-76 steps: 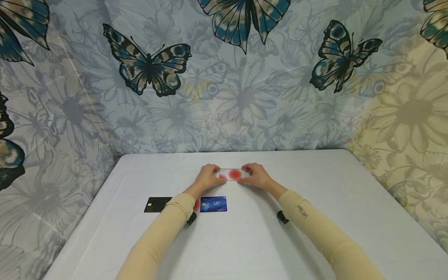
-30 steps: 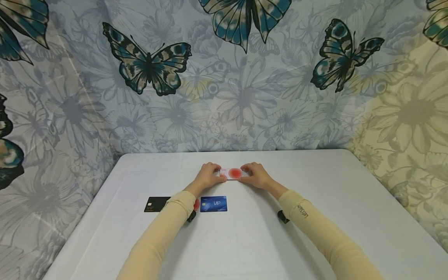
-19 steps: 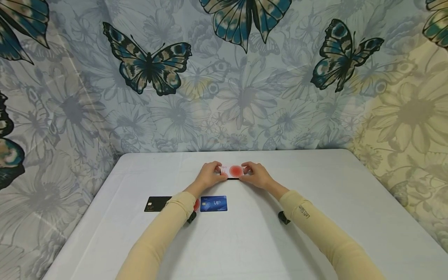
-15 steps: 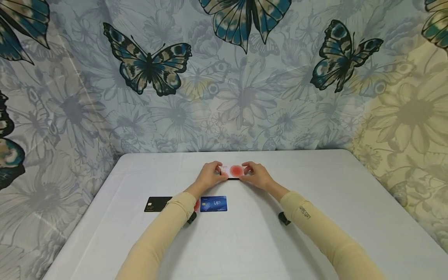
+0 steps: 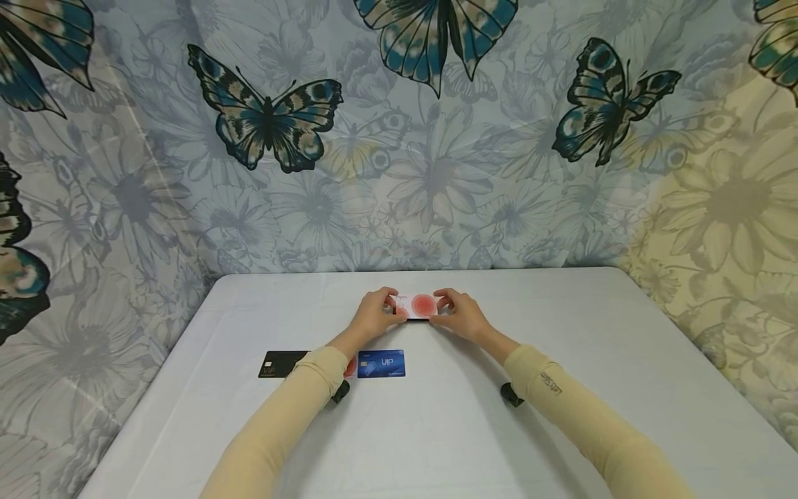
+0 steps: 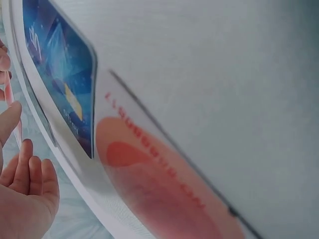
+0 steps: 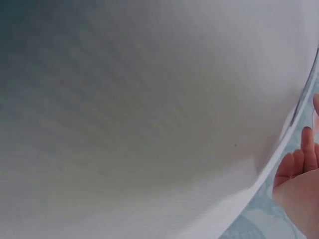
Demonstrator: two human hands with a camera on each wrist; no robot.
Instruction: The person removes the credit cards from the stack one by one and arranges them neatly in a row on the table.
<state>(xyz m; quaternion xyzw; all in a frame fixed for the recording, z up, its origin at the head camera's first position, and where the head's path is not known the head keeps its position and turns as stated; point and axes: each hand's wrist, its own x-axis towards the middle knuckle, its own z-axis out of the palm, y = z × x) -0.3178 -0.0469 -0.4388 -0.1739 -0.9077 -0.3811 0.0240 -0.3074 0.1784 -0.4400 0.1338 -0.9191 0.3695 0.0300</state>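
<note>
1. While the left hand (image 5: 372, 313) and right hand (image 5: 461, 316) pinch opposite ends of a red-and-white card (image 5: 422, 305) near the far side of the table (image 5: 430, 423), the right wrist view crops it.
2. Only the left wrist view shows blurred lettering (image 6: 149, 148) on a second card (image 6: 137, 186), beside the blue card (image 5: 382, 364).
3. Seen from the head, the left sleeve (image 5: 283, 416) hides most of it.
4. The black card (image 5: 282, 364) meets that sleeve.

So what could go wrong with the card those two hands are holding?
The held card might slip, because the left hand and right hand hold it only near its ends. Also, the left sleeve might bump the pink card when the arm moves: in the head view, it hides part of that card.
</note>
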